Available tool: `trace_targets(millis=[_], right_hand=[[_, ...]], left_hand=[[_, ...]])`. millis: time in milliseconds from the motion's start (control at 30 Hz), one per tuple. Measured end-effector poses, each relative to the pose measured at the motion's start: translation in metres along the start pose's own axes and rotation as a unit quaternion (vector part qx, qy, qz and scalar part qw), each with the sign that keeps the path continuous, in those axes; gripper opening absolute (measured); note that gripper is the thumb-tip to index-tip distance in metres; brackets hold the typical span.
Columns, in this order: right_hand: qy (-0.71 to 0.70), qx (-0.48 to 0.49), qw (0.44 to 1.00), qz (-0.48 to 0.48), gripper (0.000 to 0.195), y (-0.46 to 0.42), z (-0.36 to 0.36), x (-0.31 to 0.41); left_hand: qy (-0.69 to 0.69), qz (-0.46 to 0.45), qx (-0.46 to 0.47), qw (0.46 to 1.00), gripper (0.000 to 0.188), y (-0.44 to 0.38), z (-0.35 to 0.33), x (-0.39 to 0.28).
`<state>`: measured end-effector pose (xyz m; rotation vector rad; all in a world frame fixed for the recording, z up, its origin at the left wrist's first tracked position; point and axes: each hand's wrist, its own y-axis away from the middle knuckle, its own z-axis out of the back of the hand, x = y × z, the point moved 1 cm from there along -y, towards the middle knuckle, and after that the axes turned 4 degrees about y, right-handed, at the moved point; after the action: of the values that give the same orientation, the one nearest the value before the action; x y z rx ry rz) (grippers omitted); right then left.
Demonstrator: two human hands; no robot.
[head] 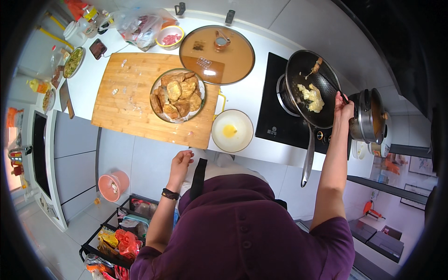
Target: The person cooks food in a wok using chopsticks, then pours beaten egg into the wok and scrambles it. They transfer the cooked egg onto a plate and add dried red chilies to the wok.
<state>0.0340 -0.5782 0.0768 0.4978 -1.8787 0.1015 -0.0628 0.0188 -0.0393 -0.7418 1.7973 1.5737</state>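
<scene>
My right hand [343, 108] grips a thin dark utensil, perhaps chopsticks, that reaches into a black wok [297, 77]. Pale yellow cooked egg [312, 98] lies in the wok, and a browned piece [317, 65] sits near its far side. The wok rests on a black cooktop [267, 105], its metal handle [308, 157] pointing toward me. Nothing is in my left hand [181, 162], which hangs loosely curled by the counter's front edge. Nearby, a white bowl [224, 143] has a little yellow liquid egg in it. Browned fried slices [178, 89] fill a plate on the wooden cutting board [119, 87].
A glass lid [234, 35] overlaps the board's back corner. Behind are a bowl of raw meat [171, 39] and a plastic bag [140, 28]. A cleaver [65, 98] lies at the left counter edge. Right of the wok stands a steel pot [364, 122]. A pink bin [113, 185] is on the floor.
</scene>
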Motion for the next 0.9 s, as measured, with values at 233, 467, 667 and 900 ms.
trace_targets(millis=[233, 467, 667, 900], right_hand=[[0.034, 0.034, 0.999, -0.005, 0.034, -0.002, 0.011, 0.005], [0.041, 0.096, 0.994, 0.019, 0.037, 0.037, -0.005, 0.025], [0.063, 0.231, 0.970, -0.035, 0.037, 0.150, -0.084, 0.017], [0.134, 0.347, 0.924, -0.088, 0.036, 0.289, -0.177, -0.056]], left_hand=[[0.047, -0.040, -0.004, 0.998, 0.022, -0.006, 0.006, 0.006], [0.029, -0.040, -0.001, 0.999, 0.023, -0.012, 0.019, 0.024], [0.024, -0.035, -0.002, 0.999, 0.022, -0.013, 0.023, 0.023], [0.036, -0.035, -0.011, 0.999, 0.023, -0.014, 0.042, 0.021]])
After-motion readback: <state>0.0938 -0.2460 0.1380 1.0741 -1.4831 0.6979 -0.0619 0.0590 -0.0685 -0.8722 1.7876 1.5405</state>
